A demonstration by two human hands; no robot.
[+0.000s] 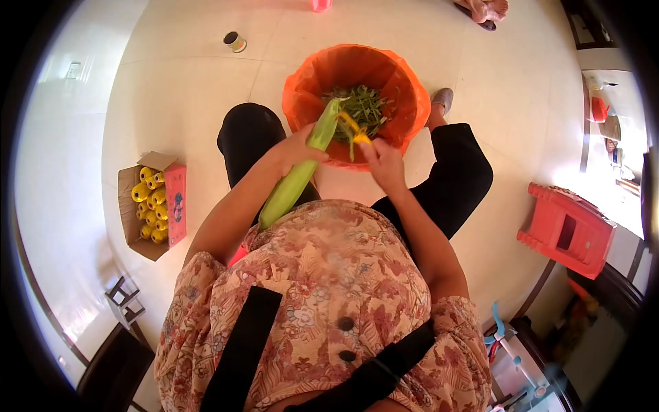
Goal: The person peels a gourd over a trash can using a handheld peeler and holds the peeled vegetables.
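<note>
Left hand (302, 147) wraps around a long, pale-green gourd (288, 192) slanting near the frame's centre; right hand (386, 165) grips a yellow peeler (353, 129) at its upper end. Upper centre, a round orange plastic-lined bin (395, 65) contains green shreds (367, 113). Middle left stands an open red-sided cardboard box (176, 206).

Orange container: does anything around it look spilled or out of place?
No spill shows; the peelings lie inside the orange container. The small can, alone on the floor left of it, looks slightly out of place.
</note>
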